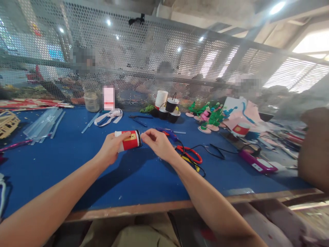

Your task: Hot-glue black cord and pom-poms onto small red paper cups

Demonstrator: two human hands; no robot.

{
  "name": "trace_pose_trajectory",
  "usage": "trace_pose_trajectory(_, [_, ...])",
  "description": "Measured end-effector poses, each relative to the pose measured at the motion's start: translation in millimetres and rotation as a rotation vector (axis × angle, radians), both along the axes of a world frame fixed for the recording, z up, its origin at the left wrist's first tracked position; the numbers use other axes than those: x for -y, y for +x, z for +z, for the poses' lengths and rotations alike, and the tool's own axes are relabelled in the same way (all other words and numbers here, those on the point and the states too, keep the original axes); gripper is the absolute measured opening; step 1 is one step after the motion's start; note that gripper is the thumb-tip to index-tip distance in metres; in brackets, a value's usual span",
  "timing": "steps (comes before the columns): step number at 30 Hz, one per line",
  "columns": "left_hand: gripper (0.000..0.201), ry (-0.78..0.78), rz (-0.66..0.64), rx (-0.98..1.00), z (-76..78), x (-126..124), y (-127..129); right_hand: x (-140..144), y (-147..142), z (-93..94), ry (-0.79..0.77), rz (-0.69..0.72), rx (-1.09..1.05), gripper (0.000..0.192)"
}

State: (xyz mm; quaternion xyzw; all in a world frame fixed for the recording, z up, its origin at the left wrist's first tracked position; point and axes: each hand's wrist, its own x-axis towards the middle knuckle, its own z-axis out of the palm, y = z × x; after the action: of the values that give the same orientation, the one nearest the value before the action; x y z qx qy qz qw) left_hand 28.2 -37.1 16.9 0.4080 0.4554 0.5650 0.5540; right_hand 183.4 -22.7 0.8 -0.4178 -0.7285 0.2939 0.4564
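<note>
My left hand (111, 147) is wrapped round a red and white paper cup (131, 141), which lies sideways above the blue table (144, 192) with its black-edged end facing right. At that end, the fingertips of my right hand (156, 142) are pinched together close to the edge. Whatever they hold is too small to make out. Just beyond my right hand lies a blue glue gun (168, 133) with a black cord. Red-handled scissors (190, 155) rest on the table right of my right wrist.
Clear glue sticks (43, 125) and white ribbon (109, 117) lie at the left. Small black buckets (172, 105) stand at the back beside stacked white cups (161, 98). Green craft plants (216, 116) and a purple glue gun (257, 162) are at the right. A perforated metal screen (138, 61) rises behind.
</note>
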Motion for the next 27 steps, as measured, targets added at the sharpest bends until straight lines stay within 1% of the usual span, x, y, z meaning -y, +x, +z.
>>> trace_pose_trajectory(2, [0.02, 0.002, -0.001, -0.001, -1.6, 0, -1, 5, -4, 0.3, -0.011, 0.047, 0.017, 0.018])
trace_pose_trajectory(5, [0.017, 0.008, -0.023, -0.006, -3.0, 0, -1, 8, -7, -2.0, -0.005, 0.028, 0.015, 0.016])
trace_pose_trajectory(8, [0.015, 0.005, -0.021, -0.021, -2.3, 1, -1, 6, -7, -3.2, -0.031, 0.033, 0.01, 0.014])
trace_pose_trajectory(14, [0.015, 0.006, -0.004, -0.036, 1.4, 3, 1, 4, -5, -0.7, -0.147, 0.118, -0.091, 0.02])
trace_pose_trajectory(17, [0.015, 0.038, -0.025, -0.06, 0.6, 4, 1, 3, -3, 0.0, -0.225, 0.139, -0.123, 0.022])
trace_pose_trajectory(19, [0.015, 0.057, -0.054, -0.074, -0.4, 4, 0, 2, -1, 0.6, -0.247, 0.15, -0.123, 0.021])
trace_pose_trajectory(21, [0.014, 0.059, -0.111, -0.074, -0.5, 3, -3, 2, 0, 2.0, -0.208, 0.157, -0.107, 0.02])
trace_pose_trajectory(24, [0.019, 0.013, -0.246, -0.022, 2.8, -1, -10, 5, 1, 4.8, -0.078, 0.147, -0.067, 0.017])
trace_pose_trajectory(27, [0.027, -0.13, -0.332, 0.063, 8.2, -6, -18, 10, 1, 6.0, 0.09, 0.146, 0.012, 0.014])
